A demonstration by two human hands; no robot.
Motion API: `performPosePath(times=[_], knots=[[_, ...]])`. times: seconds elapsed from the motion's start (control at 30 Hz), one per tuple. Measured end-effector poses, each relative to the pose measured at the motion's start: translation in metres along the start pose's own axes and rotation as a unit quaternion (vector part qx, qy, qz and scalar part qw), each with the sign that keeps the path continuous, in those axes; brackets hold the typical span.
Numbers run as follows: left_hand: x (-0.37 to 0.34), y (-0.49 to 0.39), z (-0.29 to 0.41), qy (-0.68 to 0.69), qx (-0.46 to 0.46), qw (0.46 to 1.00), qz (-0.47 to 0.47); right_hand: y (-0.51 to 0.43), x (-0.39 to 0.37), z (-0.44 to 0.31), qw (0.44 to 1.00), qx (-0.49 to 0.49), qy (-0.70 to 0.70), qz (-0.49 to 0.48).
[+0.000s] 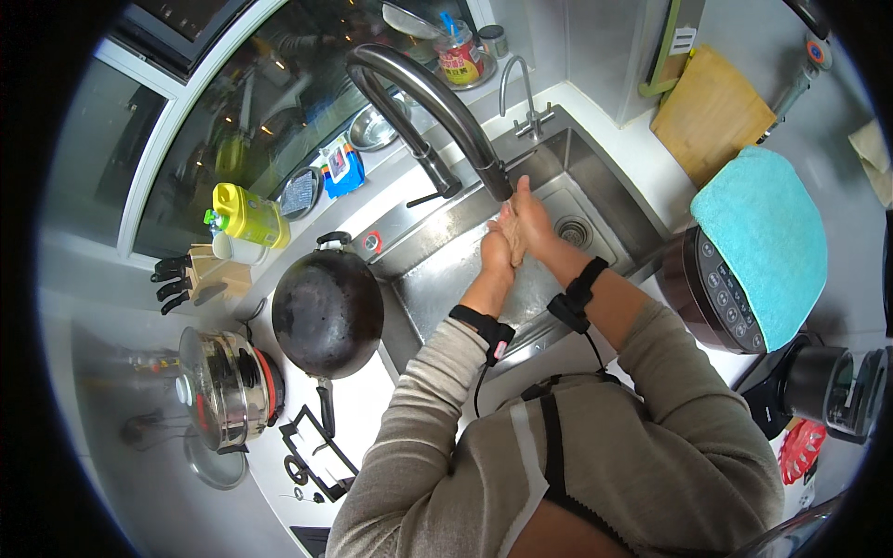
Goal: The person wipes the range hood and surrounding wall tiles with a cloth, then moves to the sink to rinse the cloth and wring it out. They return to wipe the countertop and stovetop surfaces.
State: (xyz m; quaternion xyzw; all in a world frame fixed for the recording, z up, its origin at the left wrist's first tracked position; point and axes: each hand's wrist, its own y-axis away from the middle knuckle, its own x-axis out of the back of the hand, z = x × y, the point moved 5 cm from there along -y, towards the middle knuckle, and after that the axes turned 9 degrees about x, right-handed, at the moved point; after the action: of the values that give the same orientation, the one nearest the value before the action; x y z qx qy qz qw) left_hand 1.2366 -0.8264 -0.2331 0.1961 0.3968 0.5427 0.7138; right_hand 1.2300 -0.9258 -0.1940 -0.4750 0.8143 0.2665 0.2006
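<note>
My left hand [496, 247] and my right hand [534, 216] are pressed together under the spout of a brushed-metal kitchen faucet [446, 104]. Their fingers overlap, so whether anything lies between the palms is hidden. Both are over a wet stainless-steel sink [446, 286], with its drain strainer [574, 231] to the right of them. A black strap with a small device is around each wrist. Beside the sink's left edge a dark wok [328, 314] rests upside down on the counter.
Left stand a steamer pot [227, 390] with a glass lid and a knife block [220, 275]. Along the sill are a yellow detergent jug [248, 213] and a metal bowl [377, 127]. A rice cooker [711, 293] under a turquoise cloth [767, 237] and a wooden cutting board [711, 115] are at right.
</note>
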Motion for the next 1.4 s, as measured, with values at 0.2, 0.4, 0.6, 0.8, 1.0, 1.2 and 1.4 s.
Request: performPosePath(times=[0.2,0.4,0.6,0.8,1.0,1.2,1.4], knots=[[0.019,0.011,0.042,-0.014,-0.056,0.997,-0.046,0.015,0.016,-0.033,0.942,0.027,0.281,-0.179],[0.033,0.018,0.040,-0.243,-0.088,0.966,0.010,0.018,-0.003,-0.071,0.769,0.229,0.547,-0.239],[-0.007,0.037,0.043,-0.204,-0.139,0.954,-0.169,0.038,-0.024,-0.090,0.780,0.124,0.528,-0.312],[-0.027,0.062,0.032,-0.174,-0.013,0.945,-0.276,0.028,-0.024,-0.091,0.934,0.065,0.283,-0.208],[-0.040,0.077,0.028,-0.112,-0.056,0.946,-0.300,0.019,-0.007,-0.056,0.997,0.009,0.059,-0.055],[-0.019,0.064,0.034,-0.031,0.074,0.976,-0.201,0.042,-0.009,-0.078,0.818,0.346,0.413,-0.202],[-0.034,0.069,0.033,-0.060,0.127,0.931,-0.338,0.063,-0.010,-0.089,0.599,0.539,0.531,-0.262]])
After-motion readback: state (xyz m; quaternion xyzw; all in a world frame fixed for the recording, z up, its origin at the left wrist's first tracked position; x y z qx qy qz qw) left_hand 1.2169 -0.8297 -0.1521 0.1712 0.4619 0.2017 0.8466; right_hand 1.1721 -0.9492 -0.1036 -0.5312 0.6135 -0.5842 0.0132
